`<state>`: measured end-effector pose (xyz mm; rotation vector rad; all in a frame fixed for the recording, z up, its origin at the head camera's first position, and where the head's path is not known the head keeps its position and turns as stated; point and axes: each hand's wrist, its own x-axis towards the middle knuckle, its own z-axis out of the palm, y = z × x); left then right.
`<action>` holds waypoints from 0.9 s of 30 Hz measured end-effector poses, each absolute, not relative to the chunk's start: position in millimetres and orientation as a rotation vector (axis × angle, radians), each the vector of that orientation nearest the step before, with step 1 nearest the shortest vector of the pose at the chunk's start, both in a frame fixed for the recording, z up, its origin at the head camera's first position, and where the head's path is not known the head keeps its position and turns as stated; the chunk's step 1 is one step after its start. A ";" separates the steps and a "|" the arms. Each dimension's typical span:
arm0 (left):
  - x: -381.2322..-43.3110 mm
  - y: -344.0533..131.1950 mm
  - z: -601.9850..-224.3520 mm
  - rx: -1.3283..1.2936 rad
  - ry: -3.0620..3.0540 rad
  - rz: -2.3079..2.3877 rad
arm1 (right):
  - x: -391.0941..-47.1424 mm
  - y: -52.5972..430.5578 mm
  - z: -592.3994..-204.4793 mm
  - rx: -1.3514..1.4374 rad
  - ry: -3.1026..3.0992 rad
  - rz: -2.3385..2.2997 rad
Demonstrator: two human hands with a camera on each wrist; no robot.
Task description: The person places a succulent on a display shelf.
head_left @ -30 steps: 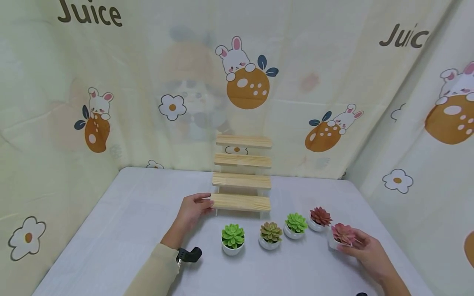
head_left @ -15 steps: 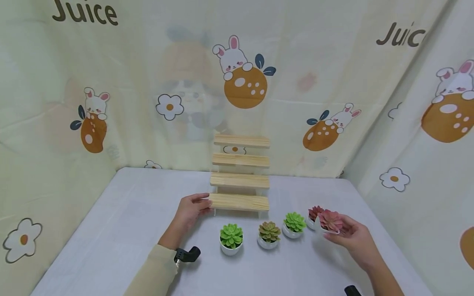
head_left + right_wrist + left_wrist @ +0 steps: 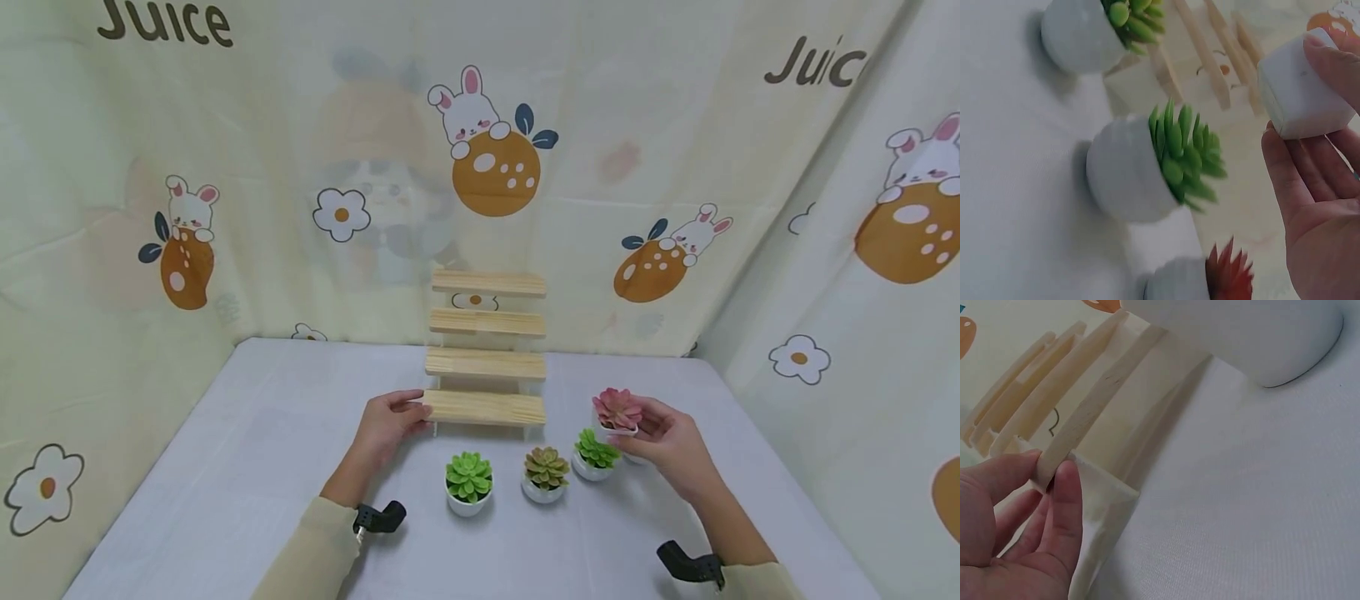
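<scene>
The right grip [image 3: 670, 446] is clasping the white pot [image 3: 1300, 94] of the pink succulent [image 3: 617, 408] above the counter [image 3: 465, 558]; the left grip [image 3: 386, 429] is pinching the left end of the lowest plank [image 3: 487, 408] of the wooden stand [image 3: 487, 322]. A green succulent [image 3: 596, 451] is standing just in front, while the red succulent [image 3: 1230, 275] is mostly hiding behind the right grip in the head view. An olive succulent [image 3: 546, 472] and a second green succulent [image 3: 468, 479] are standing before the stand.

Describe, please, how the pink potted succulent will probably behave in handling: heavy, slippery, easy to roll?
The pink potted succulent is probably light, as the right hand alone holds it up. Its smooth-looking white pot may be slightly slippery. The pot's angular sides should discourage rolling.
</scene>
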<state>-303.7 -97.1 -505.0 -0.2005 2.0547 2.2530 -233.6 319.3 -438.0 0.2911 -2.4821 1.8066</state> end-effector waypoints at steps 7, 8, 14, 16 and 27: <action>-306.8 -95.0 -502.7 -0.197 2.036 2.262 | -249.5 288.8 -423.3 0.307 -2.519 1.809; -307.2 -94.6 -502.3 -0.198 2.032 2.263 | -251.9 284.8 -421.8 0.311 -2.514 1.816; -308.3 -92.9 -501.0 -0.180 1.995 2.298 | -264.8 262.3 -416.4 0.348 -2.461 1.894; -308.0 -92.7 -500.9 -0.167 1.986 2.311 | -268.2 255.5 -415.5 0.362 -2.448 1.911; -306.6 -95.4 -506.0 -0.177 1.983 2.321 | -291.9 216.4 -406.5 0.467 -2.365 1.937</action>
